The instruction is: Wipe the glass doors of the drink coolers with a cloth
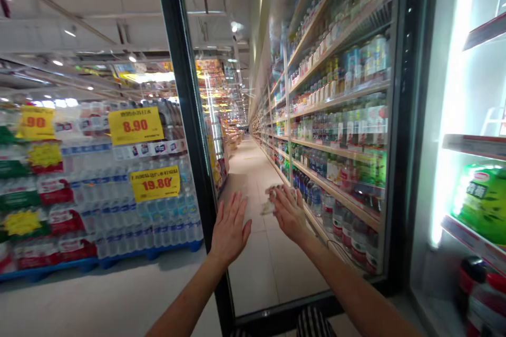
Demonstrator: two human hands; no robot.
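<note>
A glass door (253,268) with a black frame stands swung open in front of me. My left hand (231,226) lies against it near the left frame bar, fingers stretched out and holding nothing. My right hand (290,213) presses a crumpled light-coloured cloth (269,206) to the glass, fingers over it. Most of the cloth is hidden under the hand, and its edge is blurred.
To the right is a lit refrigerated cabinet whose shelf holds a green pack of drinks (480,202), with red-capped bottles (490,300) below. Stacked bottled water (130,226) with yellow price signs (135,125) stands left. Long drink shelves (340,100) show through the glass.
</note>
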